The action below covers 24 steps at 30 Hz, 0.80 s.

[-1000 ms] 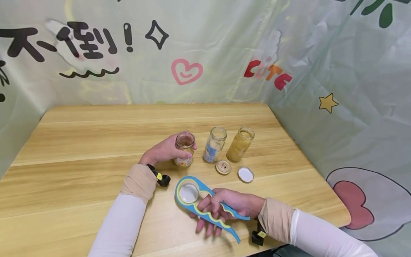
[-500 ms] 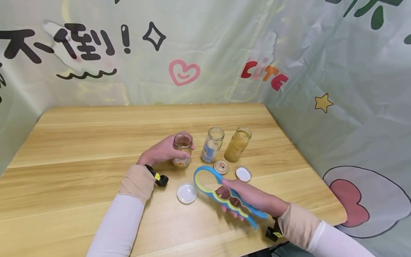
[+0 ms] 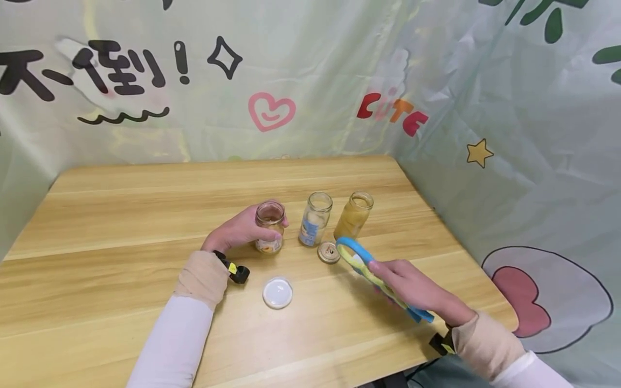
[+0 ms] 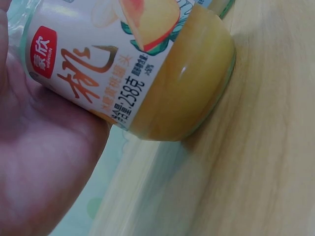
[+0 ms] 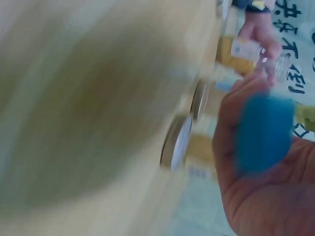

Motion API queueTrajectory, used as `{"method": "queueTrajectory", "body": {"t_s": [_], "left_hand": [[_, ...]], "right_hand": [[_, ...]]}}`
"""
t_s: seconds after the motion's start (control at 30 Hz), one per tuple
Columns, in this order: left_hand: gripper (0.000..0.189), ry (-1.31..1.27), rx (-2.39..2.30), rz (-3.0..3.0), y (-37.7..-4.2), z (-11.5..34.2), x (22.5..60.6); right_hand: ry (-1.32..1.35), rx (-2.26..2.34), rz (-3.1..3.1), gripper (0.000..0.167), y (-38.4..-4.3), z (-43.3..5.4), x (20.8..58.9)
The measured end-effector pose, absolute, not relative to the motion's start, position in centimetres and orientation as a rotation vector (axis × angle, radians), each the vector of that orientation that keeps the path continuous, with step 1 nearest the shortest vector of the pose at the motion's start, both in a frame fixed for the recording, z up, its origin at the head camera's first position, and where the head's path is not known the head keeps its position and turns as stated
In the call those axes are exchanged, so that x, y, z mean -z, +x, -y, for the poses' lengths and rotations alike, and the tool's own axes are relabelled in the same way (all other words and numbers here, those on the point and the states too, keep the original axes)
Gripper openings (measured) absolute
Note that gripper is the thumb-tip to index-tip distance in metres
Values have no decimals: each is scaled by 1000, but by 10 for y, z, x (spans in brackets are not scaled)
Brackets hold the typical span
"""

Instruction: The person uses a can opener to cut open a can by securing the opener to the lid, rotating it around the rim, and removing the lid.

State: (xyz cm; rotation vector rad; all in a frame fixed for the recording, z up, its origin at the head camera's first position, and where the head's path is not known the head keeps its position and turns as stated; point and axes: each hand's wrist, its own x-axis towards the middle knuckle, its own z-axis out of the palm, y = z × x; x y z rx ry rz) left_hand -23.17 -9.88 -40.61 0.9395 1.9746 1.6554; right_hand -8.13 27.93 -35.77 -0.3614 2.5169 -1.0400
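Observation:
My left hand [image 3: 239, 230] grips an unlidded glass jar [image 3: 269, 246] around its side and keeps it upright. In the left wrist view this jar's peach label [image 4: 103, 54] and yellow lower part show. Over the table's right front, my right hand [image 3: 409, 283] holds a blue and yellow jar opener [image 3: 358, 248], raised off the surface. The opener's blue end [image 5: 266, 132] is blurred in the right wrist view. A lid [image 3: 277, 292] lies with its white inside up in front of the gripped jar. Another lid [image 3: 328, 252] lies near the opener's loop.
Two more unlidded jars stand right of the gripped one: a clear jar with a blue label [image 3: 314, 221] and a yellowish jar [image 3: 354, 215]. A third lid [image 5: 177, 141] is mostly hidden behind the opener in the head view. Printed fabric [image 3: 310, 64] encloses the wooden table [image 3: 121, 215].
My right hand has lifted the opener off from around the white-inside lid and moved it right, its handles closing together. That lid stays on the table. My left hand keeps its hold.

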Motion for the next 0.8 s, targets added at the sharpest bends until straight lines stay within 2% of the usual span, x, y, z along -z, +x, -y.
{"method": "queueTrajectory", "body": {"t_s": [0.13, 0.43, 0.57, 0.8], "left_hand": [[39, 934, -1659, -1983, -231, 100, 407], [39, 940, -1660, -1968, -229, 98, 404], [39, 933, -1663, -1966, -228, 98, 403], [36, 942, -1658, -1977, -227, 99, 402]], "right_hand": [[-375, 877, -2729, 51, -83, -296, 359], [-224, 666, -2937, 50, -97, -333, 375], [-174, 477, -3040, 55, -105, -339, 380], [-34, 177, -3080, 79, -113, -336, 383]]}}
